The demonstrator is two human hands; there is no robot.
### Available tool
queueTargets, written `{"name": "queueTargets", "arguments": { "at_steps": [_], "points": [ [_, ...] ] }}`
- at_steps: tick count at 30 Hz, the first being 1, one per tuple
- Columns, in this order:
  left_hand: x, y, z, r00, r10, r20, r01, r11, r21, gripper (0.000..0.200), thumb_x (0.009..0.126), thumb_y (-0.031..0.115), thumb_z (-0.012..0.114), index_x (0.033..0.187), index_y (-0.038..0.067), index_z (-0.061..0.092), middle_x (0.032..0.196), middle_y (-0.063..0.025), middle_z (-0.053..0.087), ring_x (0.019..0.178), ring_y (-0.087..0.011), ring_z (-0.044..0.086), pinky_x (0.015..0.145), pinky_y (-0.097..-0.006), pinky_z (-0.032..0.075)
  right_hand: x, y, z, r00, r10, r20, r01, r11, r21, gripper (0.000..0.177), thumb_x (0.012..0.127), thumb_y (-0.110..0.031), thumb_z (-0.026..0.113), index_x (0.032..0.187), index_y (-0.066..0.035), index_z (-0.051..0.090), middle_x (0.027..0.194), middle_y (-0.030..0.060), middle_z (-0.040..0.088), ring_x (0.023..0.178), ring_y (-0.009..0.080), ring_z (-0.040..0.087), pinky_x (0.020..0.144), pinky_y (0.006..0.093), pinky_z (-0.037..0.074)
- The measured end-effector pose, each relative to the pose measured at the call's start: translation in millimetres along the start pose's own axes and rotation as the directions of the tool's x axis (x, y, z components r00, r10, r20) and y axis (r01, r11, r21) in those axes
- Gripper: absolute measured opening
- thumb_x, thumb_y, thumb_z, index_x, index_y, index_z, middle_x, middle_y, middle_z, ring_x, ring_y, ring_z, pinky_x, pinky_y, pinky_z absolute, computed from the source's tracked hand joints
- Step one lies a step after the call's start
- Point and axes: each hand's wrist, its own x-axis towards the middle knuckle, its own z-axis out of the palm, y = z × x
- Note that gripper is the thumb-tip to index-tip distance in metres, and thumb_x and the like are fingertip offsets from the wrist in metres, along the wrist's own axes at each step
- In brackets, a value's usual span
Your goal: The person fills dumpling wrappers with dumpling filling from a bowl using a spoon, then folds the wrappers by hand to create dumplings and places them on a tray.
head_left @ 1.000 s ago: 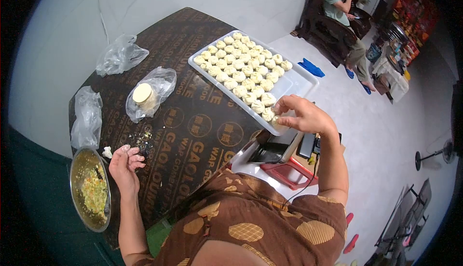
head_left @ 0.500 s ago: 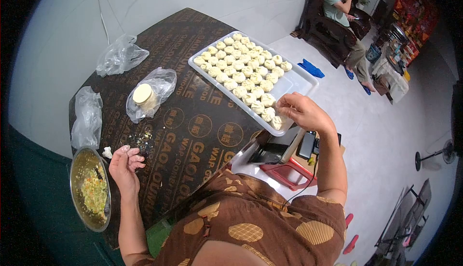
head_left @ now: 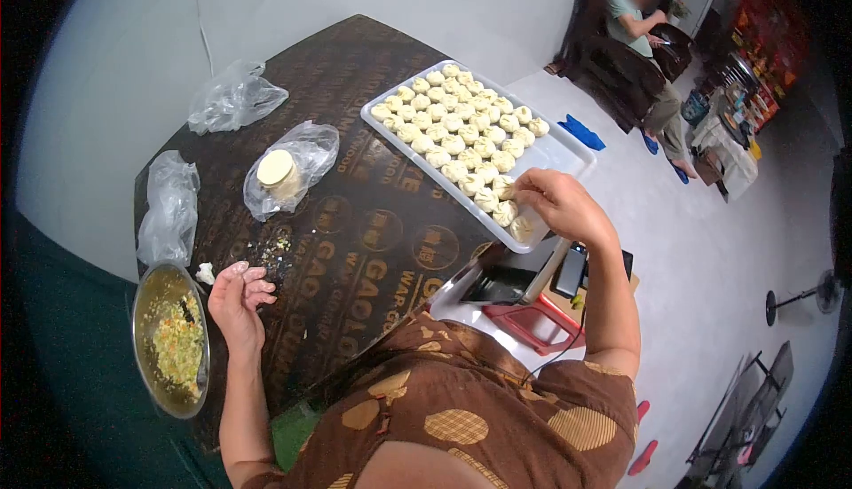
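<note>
Rows of pleated dumplings (head_left: 453,122) fill much of a white plastic tray (head_left: 568,162) on the dark printed table (head_left: 342,249). My right hand (head_left: 559,205) reaches over the tray's near right part, fingers bent down beside the end dumplings; whether they hold anything is hidden. Palm up, my left hand (head_left: 240,303) is empty with its fingers loosely apart, just right of a metal bowl (head_left: 202,374) of chopped filling (head_left: 177,347). A stack of round wrappers (head_left: 276,168) stands on a clear plastic bag (head_left: 318,147).
Two more crumpled bags (head_left: 235,98) (head_left: 169,209) lie at the table's left. A small dough scrap (head_left: 206,273) is near the bowl's rim. Below the tray is a red stool (head_left: 532,325). A person (head_left: 632,23) sits in a dark chair at the back right.
The whole view has shifted slightly, moving the table and tray a little to the right. My right hand stays over the same end of the tray, and my left hand remains beside the bowl.
</note>
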Motion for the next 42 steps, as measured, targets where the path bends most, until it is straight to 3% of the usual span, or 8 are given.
{"name": "queueTargets", "arguments": {
  "at_steps": [7,16,18,20,24,30,37,42],
  "points": [
    [-4.2,1.5,4.5,0.999,0.046,-0.002,-0.046,0.999,-0.007,0.019,0.096,0.011,0.046,0.103,-0.004,0.056,0.09,-0.0193,0.066,0.062,-0.0206,0.066,0.05,-0.0282,0.056,-5.6,-46.9,3.1,0.903,-0.323,-0.283,0.293,0.945,-0.142,0.012,0.082,-0.002,0.061,0.095,-0.001,0.062,0.084,0.0142,0.062,0.08,0.0305,0.057,0.07,0.0378,0.046],
    [-6.3,0.4,8.8,0.961,0.269,0.067,-0.276,0.951,0.142,0.022,0.095,0.003,0.045,0.112,-0.005,0.056,0.114,-0.0159,0.062,0.088,-0.019,0.065,0.077,-0.0297,0.055,6.2,-120.0,80.9,0.687,-0.725,-0.041,0.726,0.688,-0.002,0.016,0.08,-0.006,0.066,0.094,-0.003,0.058,0.081,0.0111,0.055,0.083,0.0314,0.054,0.073,0.041,0.044],
    [-7.5,3.4,3.7,0.963,0.238,0.128,-0.26,0.944,0.204,0.025,0.093,0.001,0.046,0.116,-0.005,0.054,0.122,-0.017,0.057,0.106,-0.0231,0.06,0.095,-0.0336,0.047,10.4,-124.0,107.1,0.677,-0.736,0.006,0.736,0.677,0.0,0.02,0.081,-0.012,0.067,0.096,-0.004,0.057,0.085,0.0111,0.056,0.084,0.0316,0.054,0.074,0.0418,0.045],
    [-14.7,11.4,8.0,0.895,0.324,0.307,-0.444,0.715,0.54,0.03,0.089,0.003,0.051,0.118,-0.005,0.052,0.132,-0.0201,0.05,0.122,-0.0286,0.049,0.105,-0.0379,0.036,11.7,-123.8,128.1,0.696,-0.713,0.085,0.715,0.699,-0.002,0.031,0.081,-0.019,0.068,0.104,-0.001,0.056,0.096,0.0137,0.058,0.091,0.0328,0.054,0.08,0.0422,0.045],
    [-49.5,26.4,7.3,0.875,0.123,0.468,-0.48,0.35,0.805,0.069,0.086,0.022,0.063,0.138,-0.007,0.028,0.149,-0.0294,0.02,0.138,-0.0428,0.021,0.114,-0.0465,0.018,7.3,-118.8,155.7,0.701,-0.708,0.086,0.71,0.704,0.014,0.059,0.08,-0.031,0.07,0.119,0.008,0.05,0.119,0.0231,0.053,0.111,0.0392,0.049,0.096,0.0434,0.042],
    [-89.1,23.7,0.9,0.948,-0.124,0.292,-0.295,-0.003,0.956,0.101,0.084,0.04,0.067,0.143,-0.014,0.005,0.149,-0.0366,0.009,0.141,-0.0471,0.007,0.115,-0.05,0.007,-1.1,-106.9,168.2,0.702,-0.712,0.011,0.707,0.694,-0.134,0.081,0.082,-0.049,0.063,0.129,0.012,0.04,0.133,0.0302,0.042,0.127,0.0445,0.037,0.108,0.048,0.031],
    [-65.9,1.2,5.0,0.918,0.084,0.388,-0.374,-0.149,0.916,0.101,0.084,0.056,0.059,0.137,-0.019,0.019,0.141,-0.0389,0.025,0.134,-0.0499,0.023,0.112,-0.0519,0.018,-0.9,-111.0,171.9,0.764,-0.63,0.141,0.639,0.705,-0.307,0.089,0.088,-0.059,0.048,0.134,0.015,0.034,0.141,0.033,0.033,0.136,0.0447,0.027,0.113,0.0483,0.019],
    [-37.6,-7.2,19.7,0.965,0.072,0.251,-0.246,-0.073,0.967,0.105,0.085,0.061,0.054,0.14,-0.017,0.012,0.144,-0.0401,0.018,0.137,-0.0511,0.017,0.113,-0.0534,0.014,1.3,-110.6,171.6,0.74,-0.64,0.207,0.669,0.667,-0.329,0.09,0.09,-0.061,0.042,0.136,0.016,0.03,0.142,0.0346,0.03,0.137,0.0456,0.025,0.114,0.0487,0.018]
  ]
}}
